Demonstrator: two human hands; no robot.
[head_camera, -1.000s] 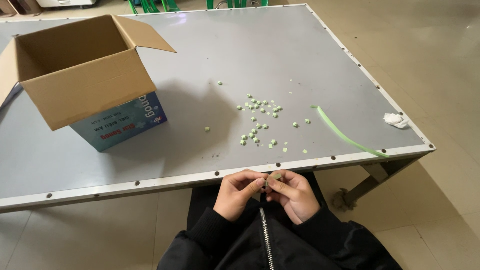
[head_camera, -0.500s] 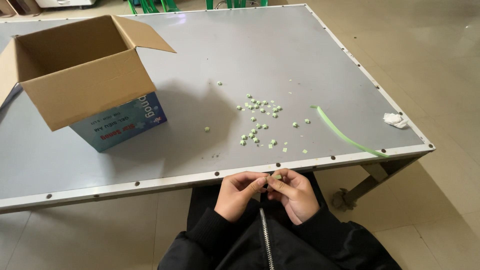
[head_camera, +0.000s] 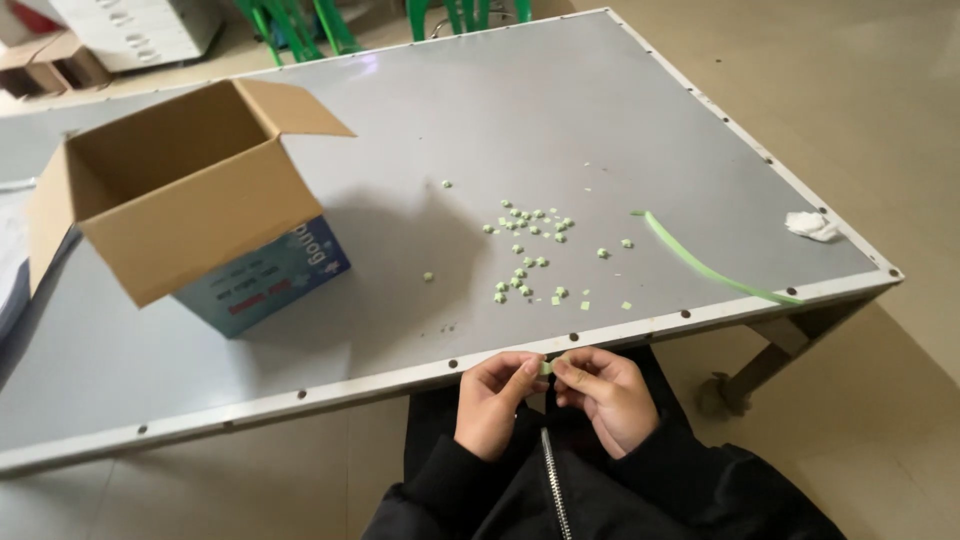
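My left hand (head_camera: 492, 399) and my right hand (head_camera: 607, 394) meet just below the table's near edge, over my lap. Together their fingertips pinch a tiny pale green piece (head_camera: 546, 367). On the grey table (head_camera: 620, 110) ahead of my hands lies a scatter of several small green pieces (head_camera: 527, 250). A long thin green strip (head_camera: 710, 265) curves across the table to the right of them.
An open cardboard box (head_camera: 180, 200) with a blue printed lower part stands on the left of the table. A crumpled white scrap (head_camera: 812, 224) lies near the right edge. Green chair legs (head_camera: 300, 25) and a white cabinet (head_camera: 140, 30) stand beyond the far edge.
The round tan thing seen between my fingers a second ago is gone from view; only a small green piece shows between my fingertips. My hands stay at the table's edge.
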